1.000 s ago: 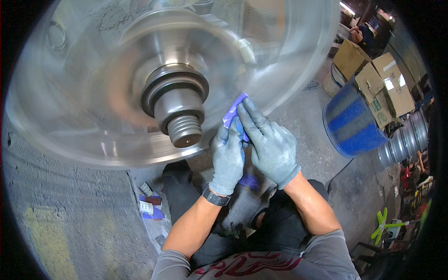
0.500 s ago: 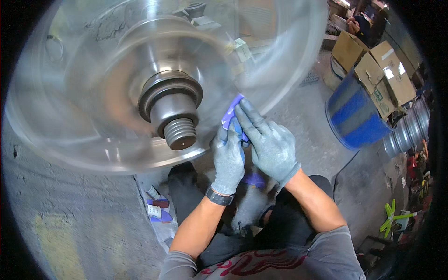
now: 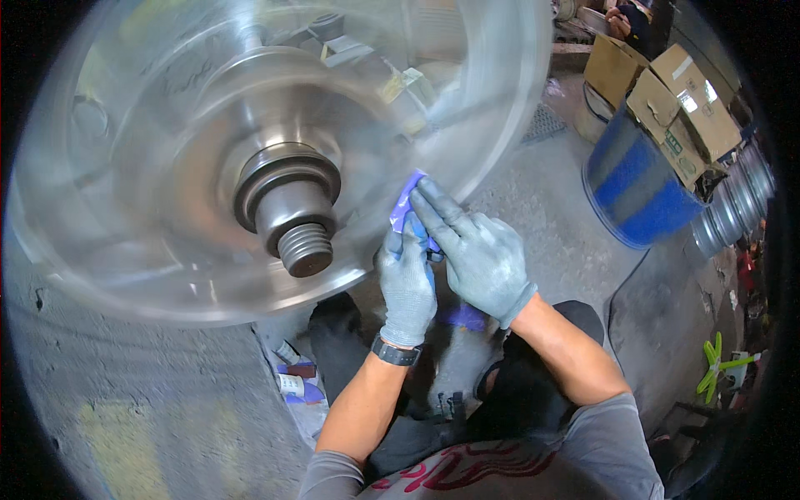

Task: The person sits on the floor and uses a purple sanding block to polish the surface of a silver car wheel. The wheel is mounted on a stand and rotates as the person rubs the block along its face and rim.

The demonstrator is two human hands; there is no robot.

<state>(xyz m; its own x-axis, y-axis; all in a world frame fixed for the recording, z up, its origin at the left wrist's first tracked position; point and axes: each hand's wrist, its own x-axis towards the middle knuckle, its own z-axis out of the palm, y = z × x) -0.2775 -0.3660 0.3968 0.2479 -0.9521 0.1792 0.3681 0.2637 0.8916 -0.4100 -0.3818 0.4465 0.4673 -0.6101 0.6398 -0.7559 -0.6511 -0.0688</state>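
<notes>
A big wheel rim (image 3: 179, 225), blurred by spinning, fills the upper left. Its steel spindle (image 3: 296, 208) with a threaded end sticks out toward me. Both my hands wear grey gloves and meet at the wheel's lower right. My left hand (image 3: 406, 292) pinches a folded purple sheet of sandpaper (image 3: 405, 202), thumb up along it. From the right, my right hand (image 3: 486, 262) presses stretched fingers on the same sheet. The sheet's upper part lies against the blurred wheel face; the exact contact is hidden by the fingers.
A blue bin (image 3: 637, 187) topped with open cardboard boxes (image 3: 683, 104) stands at the right, beside stacked metal rims (image 3: 737, 204). Purple and brown sheets and a white roll (image 3: 291, 385) lie lower left. Another person's hand (image 3: 618, 22) shows far right.
The view has shifted a little, so the wheel and spindle sit slightly lower and further left. Both my hands keep their hold on the purple sheet, and the wheel stays blurred.
</notes>
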